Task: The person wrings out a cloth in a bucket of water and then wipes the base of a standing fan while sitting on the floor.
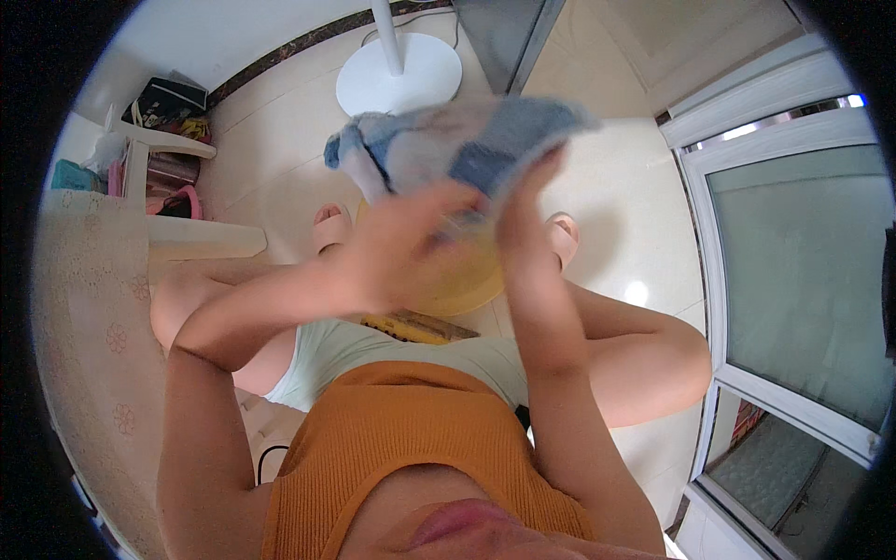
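Note:
A blue and grey patchwork cloth (pixel 483 140), blurred by motion, is spread out before me above the floor. My right hand (pixel 535 178) grips its near right edge. Close to the lower edge of the cloth is my left hand (pixel 427 224), strongly blurred; whether its fingers hold the cloth cannot be made out. Below both hands, between my feet, stands a yellow basin (pixel 462 287), partly hidden by my left hand and the cloth.
A white round stand base (pixel 413 70) is on the tiled floor beyond the cloth. Shelves (pixel 203 234) with several items stand at left, beside a table covered with a flowered cloth (pixel 98 315). At right is a white-framed glass door (pixel 798 273). A yellow object (pixel 406 329) lies behind the basin.

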The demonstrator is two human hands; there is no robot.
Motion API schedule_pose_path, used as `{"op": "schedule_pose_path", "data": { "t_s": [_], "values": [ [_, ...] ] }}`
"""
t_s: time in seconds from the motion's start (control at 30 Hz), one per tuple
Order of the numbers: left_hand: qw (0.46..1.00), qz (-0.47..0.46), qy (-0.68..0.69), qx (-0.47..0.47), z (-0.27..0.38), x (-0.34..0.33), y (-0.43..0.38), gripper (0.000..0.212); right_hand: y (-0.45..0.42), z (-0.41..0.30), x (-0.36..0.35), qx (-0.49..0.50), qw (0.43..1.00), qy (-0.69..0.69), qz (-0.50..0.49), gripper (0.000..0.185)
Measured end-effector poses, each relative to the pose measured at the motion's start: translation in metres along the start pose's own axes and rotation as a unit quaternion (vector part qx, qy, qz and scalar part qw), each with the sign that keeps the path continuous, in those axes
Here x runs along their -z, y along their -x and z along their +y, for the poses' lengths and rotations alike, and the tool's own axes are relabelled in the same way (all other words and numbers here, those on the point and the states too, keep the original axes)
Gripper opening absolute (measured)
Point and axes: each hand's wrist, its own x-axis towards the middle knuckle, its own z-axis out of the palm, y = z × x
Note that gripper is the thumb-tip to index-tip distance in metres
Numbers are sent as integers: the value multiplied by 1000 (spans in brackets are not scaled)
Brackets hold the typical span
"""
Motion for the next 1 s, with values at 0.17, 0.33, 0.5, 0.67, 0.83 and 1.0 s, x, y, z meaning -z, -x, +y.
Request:
{"op": "schedule_pose_path", "data": {
  "t_s": [0.17, 0.33, 0.5, 0.67, 0.83, 1.0],
  "values": [
    [962, -233, 135, 36, -27, -16, 7, 35, 62, 21, -6, -165, 984, 62, -5, 25],
    [542, -129, 801, 219, -61, -12, -52, 46, 72, 26, -31, -233, 965, 105, -64, 27],
    [706, 63, 695, 122, -97, -13, -109, 46, 88, 53, -53, -328, 919, 159, -148, 30],
    [965, -24, 205, 160, -143, -3, -96, 41, 72, 37, -49, -341, 895, 239, -160, 33],
    [887, -138, 218, 384, -175, 43, -43, 48, 55, 30, -49, -328, 840, 376, -213, 36],
    [857, -30, 322, 402, -172, 117, -38, 48, 43, 26, -49, -157, 608, 657, -417, 40]
  ]
}}
